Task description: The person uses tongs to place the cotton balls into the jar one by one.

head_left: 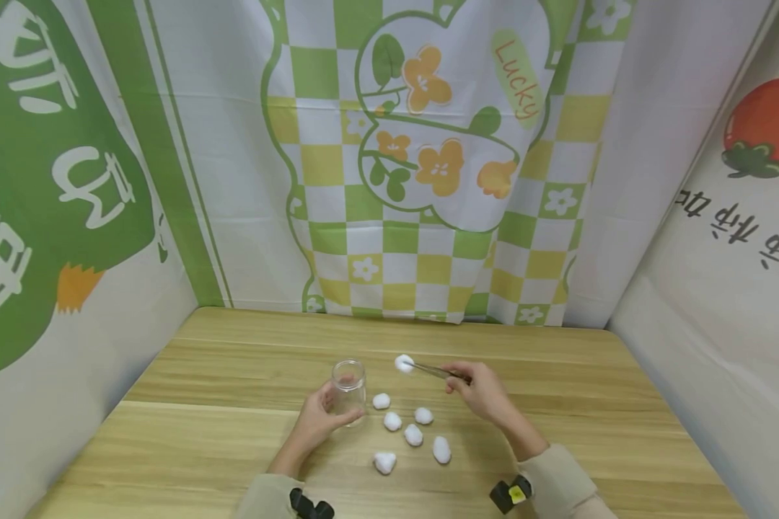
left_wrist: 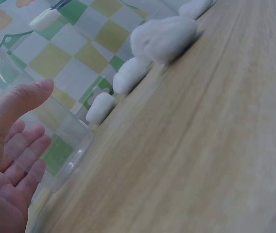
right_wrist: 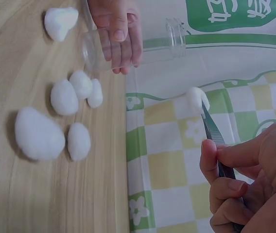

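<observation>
My left hand [head_left: 317, 419] holds a clear glass jar [head_left: 350, 395], thumb on the near side and fingers behind it. Upright and without a lid, the jar stands on the wooden table, with no cotton visible inside. My right hand [head_left: 484, 392] grips metal tweezers [right_wrist: 214, 127] between thumb and fingers. At the tweezers' tips a white cotton ball [right_wrist: 194, 100] is pinched, held up above the table to the right of the jar's mouth. Several more cotton balls [head_left: 413, 435] lie loose between the two hands, one [head_left: 381, 401] close beside the jar.
The wooden table [head_left: 234, 375] reaches back to a checkered green and yellow curtain [head_left: 428, 274]. Printed cloth walls [head_left: 58, 346] close off both sides. Black straps with small devices [head_left: 511, 494] sit at the wrists.
</observation>
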`<control>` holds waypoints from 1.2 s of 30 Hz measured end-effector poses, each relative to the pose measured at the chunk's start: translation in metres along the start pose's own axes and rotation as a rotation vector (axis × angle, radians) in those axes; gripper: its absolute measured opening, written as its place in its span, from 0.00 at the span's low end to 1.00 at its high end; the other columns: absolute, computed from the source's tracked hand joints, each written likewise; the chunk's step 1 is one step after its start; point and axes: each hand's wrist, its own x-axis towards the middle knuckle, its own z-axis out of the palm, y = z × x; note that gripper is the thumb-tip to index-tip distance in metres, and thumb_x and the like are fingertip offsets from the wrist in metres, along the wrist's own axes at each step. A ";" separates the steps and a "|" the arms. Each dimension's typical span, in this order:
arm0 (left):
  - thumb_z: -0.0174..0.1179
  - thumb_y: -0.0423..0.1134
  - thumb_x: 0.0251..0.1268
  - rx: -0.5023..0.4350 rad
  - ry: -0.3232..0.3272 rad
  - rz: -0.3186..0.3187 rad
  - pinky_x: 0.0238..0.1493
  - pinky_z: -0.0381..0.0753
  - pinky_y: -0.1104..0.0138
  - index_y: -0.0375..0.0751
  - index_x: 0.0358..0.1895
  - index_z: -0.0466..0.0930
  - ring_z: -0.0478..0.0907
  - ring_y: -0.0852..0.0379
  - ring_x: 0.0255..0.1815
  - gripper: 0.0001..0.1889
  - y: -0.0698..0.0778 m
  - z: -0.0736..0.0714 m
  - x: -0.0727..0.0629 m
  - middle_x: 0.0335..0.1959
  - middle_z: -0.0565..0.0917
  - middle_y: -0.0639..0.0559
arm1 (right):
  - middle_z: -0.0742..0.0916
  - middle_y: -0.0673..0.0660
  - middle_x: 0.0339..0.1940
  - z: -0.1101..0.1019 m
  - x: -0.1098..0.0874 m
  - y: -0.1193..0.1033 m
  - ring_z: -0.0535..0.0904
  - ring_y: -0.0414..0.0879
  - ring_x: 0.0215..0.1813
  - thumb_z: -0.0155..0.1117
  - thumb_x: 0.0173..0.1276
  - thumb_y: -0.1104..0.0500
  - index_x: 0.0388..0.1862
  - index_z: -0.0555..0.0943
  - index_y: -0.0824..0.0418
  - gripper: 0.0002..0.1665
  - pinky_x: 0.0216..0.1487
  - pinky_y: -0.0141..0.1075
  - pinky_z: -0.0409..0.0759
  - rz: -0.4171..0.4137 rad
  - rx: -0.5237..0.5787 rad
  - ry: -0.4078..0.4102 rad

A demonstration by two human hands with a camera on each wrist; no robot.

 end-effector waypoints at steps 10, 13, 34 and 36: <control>0.72 0.35 0.50 -0.009 0.013 -0.008 0.73 0.65 0.47 0.38 0.61 0.73 0.70 0.38 0.69 0.32 0.003 0.000 -0.001 0.63 0.77 0.37 | 0.87 0.62 0.26 0.004 0.004 -0.007 0.65 0.31 0.20 0.58 0.66 0.68 0.50 0.81 0.70 0.15 0.21 0.24 0.62 -0.025 0.021 0.003; 0.72 0.35 0.50 -0.017 0.011 -0.009 0.73 0.65 0.47 0.38 0.61 0.73 0.70 0.39 0.69 0.32 0.004 0.000 -0.001 0.63 0.77 0.37 | 0.87 0.62 0.26 0.006 0.006 -0.009 0.66 0.31 0.21 0.59 0.66 0.68 0.51 0.82 0.69 0.15 0.21 0.24 0.63 -0.018 0.022 0.008; 0.72 0.34 0.49 -0.018 0.006 0.010 0.73 0.63 0.46 0.37 0.62 0.72 0.70 0.37 0.69 0.33 0.000 0.001 -0.001 0.63 0.77 0.36 | 0.87 0.58 0.27 0.013 0.010 -0.031 0.64 0.36 0.21 0.58 0.68 0.66 0.53 0.81 0.64 0.15 0.20 0.24 0.61 0.010 0.034 -0.021; 0.73 0.34 0.49 -0.023 0.009 0.005 0.74 0.63 0.46 0.38 0.62 0.72 0.70 0.37 0.69 0.33 0.000 0.001 -0.001 0.64 0.77 0.36 | 0.87 0.59 0.27 0.015 0.011 -0.033 0.64 0.35 0.20 0.58 0.68 0.66 0.53 0.81 0.65 0.15 0.20 0.24 0.60 -0.005 0.046 -0.024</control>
